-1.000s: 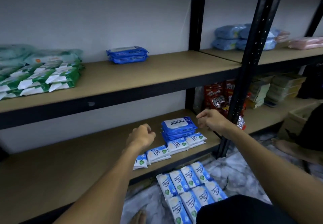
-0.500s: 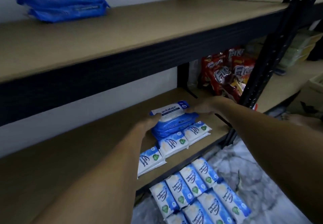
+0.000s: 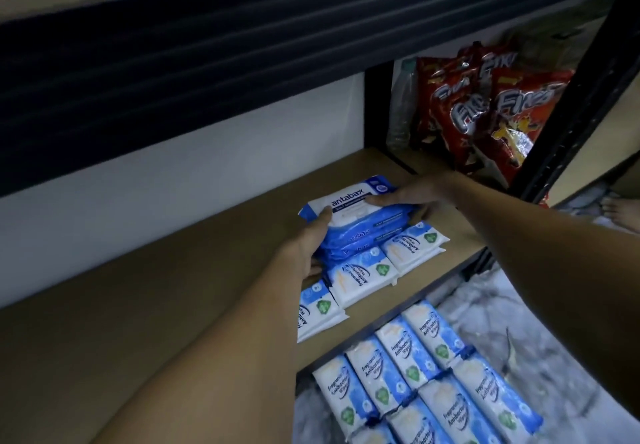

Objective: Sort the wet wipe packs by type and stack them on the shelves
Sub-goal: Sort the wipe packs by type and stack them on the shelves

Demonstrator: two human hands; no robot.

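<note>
Since a second ago both my hands have moved in and closed on the antabax stack (image 3: pixel 356 213); my view is now lower and closer to the lower shelf (image 3: pixel 173 288).
My left hand (image 3: pixel 304 253) grips the stack's left end with the thumb on top of the top pack; my right hand (image 3: pixel 412 194) pinches the right end, fingers (image 3: pixel 381 200) laid across the white label. The stack is on the lower shelf, right of centre, top pack tilted; can't tell if the bottom is off the board. A row of small white-blue packs (image 3: pixel 360 277) lies touching its front edge. More of those lie in rows on the floor (image 3: pixel 426 374) below the shelf lip. Red snack bags (image 3: pixel 502 108) and a clear bottle (image 3: pixel 401 108) stand in the next bay, behind the black post (image 3: pixel 571 125).
</note>
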